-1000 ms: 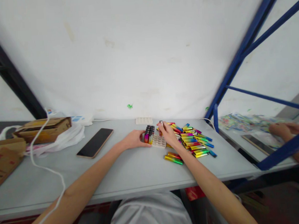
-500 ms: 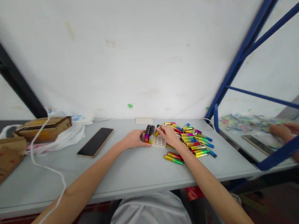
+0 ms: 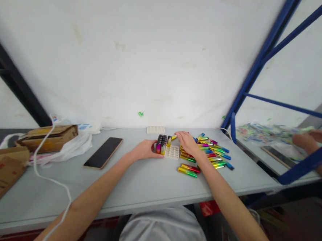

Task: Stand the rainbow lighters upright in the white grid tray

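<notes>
A white tray [image 3: 172,152] with rows of round cells sits on the desk. In its left part, shiny lighters [image 3: 160,145] with black tops stand upright in rows, and one yellow lighter [image 3: 169,141] stands just right of them. My left hand [image 3: 146,149] is closed around the tray's left side, thumb in front. My right hand [image 3: 186,142] is beside the tray, over the left edge of a pile of loose lighters [image 3: 206,152] in metallic gradient colours. Its fingertips are on a yellow lighter [image 3: 174,137] that pokes out to the left; the rest is hidden.
A phone [image 3: 103,153] lies left of the tray. Further left are cardboard boxes [image 3: 49,137], a plastic bag [image 3: 77,149] and a white cable [image 3: 51,181]. Another white tray [image 3: 155,129] is by the wall. Beyond the blue frame [image 3: 252,71], another person's hands [image 3: 305,140] are at a desk.
My right hand has moved right from the tray to the pile's edge, leaving a yellow lighter standing in the tray. My left hand stays at the tray.
</notes>
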{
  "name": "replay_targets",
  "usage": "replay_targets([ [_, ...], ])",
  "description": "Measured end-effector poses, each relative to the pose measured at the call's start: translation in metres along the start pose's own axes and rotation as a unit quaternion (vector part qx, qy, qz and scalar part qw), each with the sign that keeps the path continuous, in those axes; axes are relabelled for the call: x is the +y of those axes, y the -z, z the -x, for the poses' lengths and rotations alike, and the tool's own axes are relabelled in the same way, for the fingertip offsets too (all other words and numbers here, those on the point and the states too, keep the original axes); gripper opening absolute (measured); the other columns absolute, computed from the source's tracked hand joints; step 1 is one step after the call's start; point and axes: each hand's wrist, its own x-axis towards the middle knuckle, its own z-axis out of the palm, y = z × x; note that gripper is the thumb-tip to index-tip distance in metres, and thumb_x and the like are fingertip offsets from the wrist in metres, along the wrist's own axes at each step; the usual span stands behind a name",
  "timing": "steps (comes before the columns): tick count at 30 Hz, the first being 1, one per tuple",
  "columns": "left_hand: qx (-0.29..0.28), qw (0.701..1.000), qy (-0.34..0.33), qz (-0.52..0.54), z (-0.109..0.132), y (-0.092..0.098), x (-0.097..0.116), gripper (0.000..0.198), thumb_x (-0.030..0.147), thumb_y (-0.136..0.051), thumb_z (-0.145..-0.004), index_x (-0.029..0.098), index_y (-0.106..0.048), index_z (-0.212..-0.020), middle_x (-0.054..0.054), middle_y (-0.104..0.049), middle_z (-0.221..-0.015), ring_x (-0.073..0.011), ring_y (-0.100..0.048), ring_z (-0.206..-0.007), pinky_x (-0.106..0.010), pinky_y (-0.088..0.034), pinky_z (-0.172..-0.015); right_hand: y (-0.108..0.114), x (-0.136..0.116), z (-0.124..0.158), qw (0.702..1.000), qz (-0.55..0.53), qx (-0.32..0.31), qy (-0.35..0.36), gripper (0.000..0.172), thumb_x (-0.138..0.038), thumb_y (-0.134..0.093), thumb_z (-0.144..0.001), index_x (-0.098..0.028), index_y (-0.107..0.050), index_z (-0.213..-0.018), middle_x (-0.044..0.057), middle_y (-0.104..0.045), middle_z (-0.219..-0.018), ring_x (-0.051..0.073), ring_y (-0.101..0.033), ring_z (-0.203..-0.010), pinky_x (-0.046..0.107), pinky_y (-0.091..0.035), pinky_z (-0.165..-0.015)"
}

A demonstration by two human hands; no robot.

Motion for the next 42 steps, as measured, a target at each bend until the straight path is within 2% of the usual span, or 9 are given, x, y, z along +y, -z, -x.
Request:
replay_targets([
  [4, 0.001, 1.000, 0.001, -0.002, 0.001, 0.001, 0.003, 0.062, 0.074, -0.080, -0.072, 0.018, -0.068, -0.096, -0.001, -0.067, -0.076, -0.0201, -0.058, -0.068, -0.030, -0.035, -0.062, -0.007, 0.011, -0.003, 0.997, 0.060, -0.039, -0.024, 0.039, -0.017, -0.047, -0.109, -0.012, -0.072, -0.138, 0.021, -0.074, -0.140, 0.029, -0.067, -0.133, 0.046, -0.047, -0.120],
  [10, -0.009, 1.000, 0.013, -0.002, 0.000, 0.001, 0.001, 0.063, 0.075, -0.080, -0.070, 0.020, -0.069, -0.099, 0.001, -0.068, -0.076, -0.0210, -0.059, -0.068, -0.029, -0.035, -0.061, -0.013, 0.006, -0.011, 0.984, 0.119, -0.132, -0.012, 0.046, -0.009, -0.054, -0.104, -0.021, -0.070, -0.145, 0.014, -0.069, -0.151, 0.028, -0.060, -0.144, 0.046, -0.041, -0.124],
  [19, 0.001, 1.000, 0.005, -0.008, 0.000, 0.001, 0.001, 0.062, 0.075, -0.080, -0.070, 0.020, -0.069, -0.097, 0.000, -0.066, -0.074, -0.0206, -0.058, -0.065, -0.030, -0.035, -0.060, -0.010, -0.002, -0.014, 0.972, 0.179, -0.138, -0.065, 0.033, -0.021, -0.051, -0.110, -0.020, -0.074, -0.133, 0.016, -0.071, -0.135, 0.030, -0.063, -0.131, 0.043, -0.044, -0.115],
  [22, 0.000, 1.000, 0.004, -0.006, 0.000, 0.001, 0.001, 0.062, 0.075, -0.080, -0.071, 0.020, -0.069, -0.096, 0.000, -0.067, -0.074, -0.0211, -0.059, -0.067, -0.030, -0.035, -0.060, -0.009, -0.002, -0.014, 0.978, 0.169, -0.103, -0.067, 0.032, -0.021, -0.049, -0.110, -0.017, -0.070, -0.135, 0.018, -0.071, -0.135, 0.030, -0.065, -0.128, 0.043, -0.045, -0.114],
  [29, -0.003, 1.000, 0.009, -0.012, 0.000, 0.000, -0.001, 0.064, 0.078, -0.079, -0.070, 0.021, -0.068, -0.098, -0.001, -0.069, -0.077, -0.0222, -0.061, -0.068, -0.031, -0.036, -0.061, -0.005, 0.001, -0.016, 0.990, -0.050, 0.063, -0.114, 0.035, -0.036, -0.047, -0.110, -0.019, -0.061, -0.138, 0.009, -0.079, -0.101, 0.024, -0.073, -0.090, 0.035, -0.054, -0.087],
  [31, 0.001, 1.000, 0.004, -0.008, -0.001, 0.000, -0.002, 0.063, 0.077, -0.080, -0.070, 0.021, -0.068, -0.097, -0.002, -0.069, -0.078, -0.0229, -0.062, -0.068, -0.031, -0.037, -0.061, -0.006, 0.002, -0.016, 0.972, -0.148, 0.120, -0.140, 0.039, -0.047, -0.056, -0.104, -0.019, -0.067, -0.128, 0.004, -0.074, -0.085, 0.022, -0.067, -0.074, 0.032, -0.052, -0.076],
  [34, 0.001, 1.000, 0.000, -0.005, -0.001, -0.001, -0.003, 0.063, 0.078, -0.080, -0.070, 0.021, -0.068, -0.095, -0.002, -0.069, -0.077, -0.0237, -0.063, -0.069, -0.032, -0.037, -0.061, -0.008, 0.001, -0.017, 0.913, -0.308, 0.176, -0.202, 0.053, -0.064, -0.068, -0.089, -0.018, -0.073, -0.115, -0.001, -0.066, -0.073, 0.017, -0.057, -0.062, 0.029, -0.048, -0.064],
  [37, 0.001, 1.000, 0.002, -0.001, -0.001, -0.002, -0.004, 0.064, 0.077, -0.081, -0.069, 0.021, -0.068, -0.096, -0.003, -0.070, -0.078, -0.0242, -0.063, -0.069, -0.032, -0.038, -0.061, -0.008, -0.003, -0.017, 0.872, -0.395, 0.190, -0.219, 0.057, -0.073, -0.073, -0.081, -0.018, -0.075, -0.096, -0.002, -0.063, -0.069, 0.015, -0.054, -0.062, 0.027, -0.046, -0.061],
  [42, -0.005, 1.000, -0.002, 0.000, -0.001, -0.002, -0.004, 0.066, 0.077, -0.079, -0.072, 0.020, -0.070, -0.104, -0.003, -0.073, -0.083, -0.0248, -0.065, -0.072, -0.032, -0.040, -0.063, -0.003, -0.020, -0.015, 0.878, -0.408, 0.141, -0.206, 0.070, -0.090, -0.049, -0.090, -0.023, -0.057, -0.070, 0.001, -0.058, -0.064, 0.016, -0.054, -0.059, 0.028, -0.045, -0.058],
])
